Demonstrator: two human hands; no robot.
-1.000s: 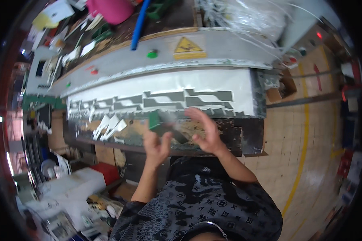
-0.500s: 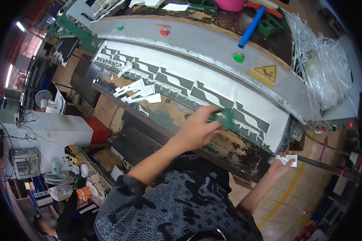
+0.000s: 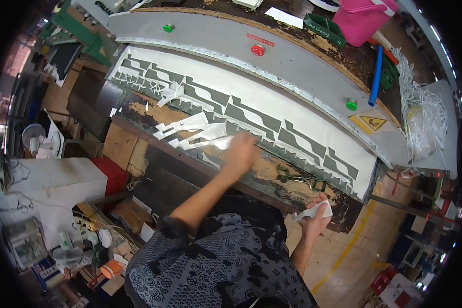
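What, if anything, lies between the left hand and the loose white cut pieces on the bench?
Nothing visible. The left hand already reaches the near end of the white cut pieces; the green metal tool lies off to its right.

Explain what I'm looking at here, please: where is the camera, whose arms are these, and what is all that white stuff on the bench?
The camera sits on a person's head and looks down, so the picture bends at its rim and the arms come in from below. There is no robot: these are the person's own bare hands.

The left hand reaches out over a heap of cut white pieces lying on the worn front edge of the workbench; whether it grips one is blurred. The right hand hangs low beside the bench and holds a white cut piece.

Behind the heap lies a long white sheet with rows of dark cut-out shapes. Near the right hand rests a green metal cutting die. Behind runs a grey machine panel with a red button and green buttons.
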